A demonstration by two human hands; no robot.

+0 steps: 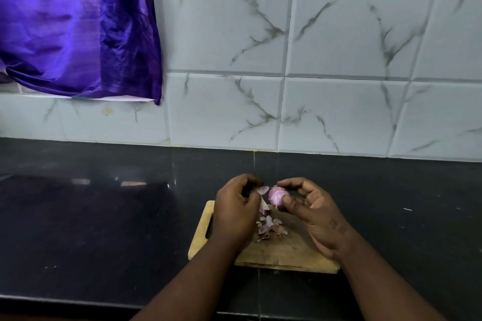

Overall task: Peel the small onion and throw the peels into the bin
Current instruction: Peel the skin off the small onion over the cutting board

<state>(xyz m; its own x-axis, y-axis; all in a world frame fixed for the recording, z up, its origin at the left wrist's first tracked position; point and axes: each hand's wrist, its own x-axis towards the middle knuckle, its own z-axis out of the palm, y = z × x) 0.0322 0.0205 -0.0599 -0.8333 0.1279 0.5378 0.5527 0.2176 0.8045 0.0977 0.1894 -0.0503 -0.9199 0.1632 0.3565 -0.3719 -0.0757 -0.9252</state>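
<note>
— Where was the onion?
— Just right of the left hand, whose fingers pinched a loose peel. The small onion sat gripped in the right hand, above the board.
— Its look?
— Pale pink, glossy, mostly bare; peels lay beneath.
</note>
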